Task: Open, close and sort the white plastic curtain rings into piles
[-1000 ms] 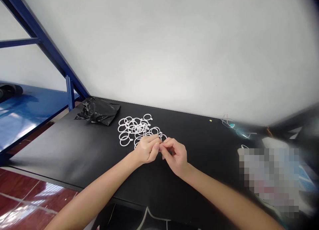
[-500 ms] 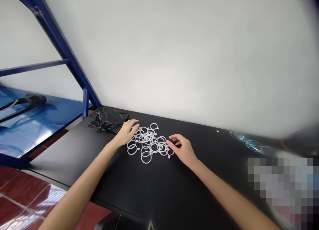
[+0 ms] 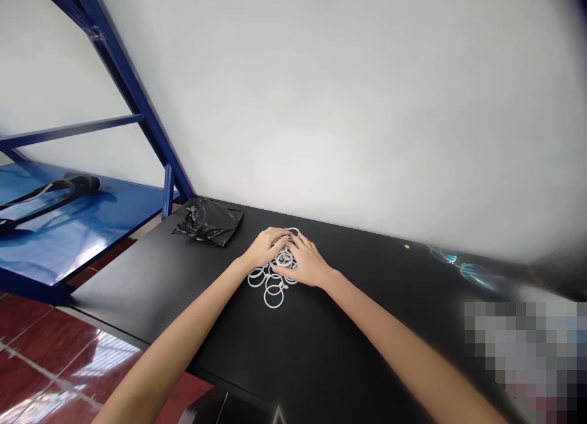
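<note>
— White rings (image 3: 271,281), where do they lie?
— In one heap on the black counter (image 3: 330,350), close to its far edge and left of the middle. Both hands lie on top of the heap, so only its near part shows: a few loops stick out toward the near edge, and the nearest ring lies flat and clear of the fingers.
— How are the hands set?
— The left hand (image 3: 265,246) covers the left side of the heap, palm down, fingers bent over the rings. It is not a fist, but I cannot tell whether it pinches a ring underneath. The right hand (image 3: 306,264) lies flat on the right side, palm down, fingers stretched out and spread, gripping nothing. The fingertips of the two hands meet over the far side of the heap.
— Is there anything that could hold things?
— A crumpled black plastic bag (image 3: 209,222) lies toward the far left corner of the counter, near the heap on its left and not touching it or the left hand. It is slumped and folded, and I cannot tell what is inside.
— What else is about?
— A small yellow speck (image 3: 406,246) sits at the far edge, well to the right of the hands. Beyond it, toward the far right corner, lies something clear and shiny (image 3: 460,267), too blurred to name. Off the left end of the counter stands a blue shelf (image 3: 68,237) with a black strap (image 3: 50,196) lying on it
</note>
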`<state>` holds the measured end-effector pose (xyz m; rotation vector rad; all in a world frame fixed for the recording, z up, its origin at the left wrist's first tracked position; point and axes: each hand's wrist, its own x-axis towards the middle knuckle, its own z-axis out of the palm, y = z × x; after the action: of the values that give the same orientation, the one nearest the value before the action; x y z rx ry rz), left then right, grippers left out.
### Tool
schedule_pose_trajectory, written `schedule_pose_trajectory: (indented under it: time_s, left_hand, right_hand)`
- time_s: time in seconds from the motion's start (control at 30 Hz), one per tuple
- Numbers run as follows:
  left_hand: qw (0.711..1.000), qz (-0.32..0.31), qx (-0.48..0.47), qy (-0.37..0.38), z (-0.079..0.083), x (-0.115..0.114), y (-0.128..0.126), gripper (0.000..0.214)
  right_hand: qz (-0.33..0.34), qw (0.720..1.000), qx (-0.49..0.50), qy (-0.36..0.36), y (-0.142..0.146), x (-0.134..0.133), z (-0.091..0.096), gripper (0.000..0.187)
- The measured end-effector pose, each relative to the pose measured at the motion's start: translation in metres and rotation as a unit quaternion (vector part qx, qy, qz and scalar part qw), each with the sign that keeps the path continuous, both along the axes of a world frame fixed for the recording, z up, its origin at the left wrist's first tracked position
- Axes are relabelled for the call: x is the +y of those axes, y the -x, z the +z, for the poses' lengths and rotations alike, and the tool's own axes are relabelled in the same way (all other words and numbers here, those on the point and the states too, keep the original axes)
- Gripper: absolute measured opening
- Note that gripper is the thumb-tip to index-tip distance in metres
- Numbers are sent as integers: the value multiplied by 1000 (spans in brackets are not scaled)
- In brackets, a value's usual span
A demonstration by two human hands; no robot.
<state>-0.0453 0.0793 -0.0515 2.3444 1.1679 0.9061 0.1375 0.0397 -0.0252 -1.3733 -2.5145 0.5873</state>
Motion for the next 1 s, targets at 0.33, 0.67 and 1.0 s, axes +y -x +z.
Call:
schedule_pose_trajectory:
  time_s: [0.33, 0.67, 1.0]
  left_hand:
    - [996, -86, -1, -22, 4, -21, -96, 43]
    - [995, -101, 0, 2, 26, -44, -140, 45]
    - [976, -107, 192, -1, 22, -132, -35, 92]
  right_hand:
    - [-104, 994, -20, 5, -86, -47, -1, 77]
    - [-189, 982, 11, 24, -140, -89, -3, 80]
    - [-135, 989, 41, 51, -118, -88, -6, 80]
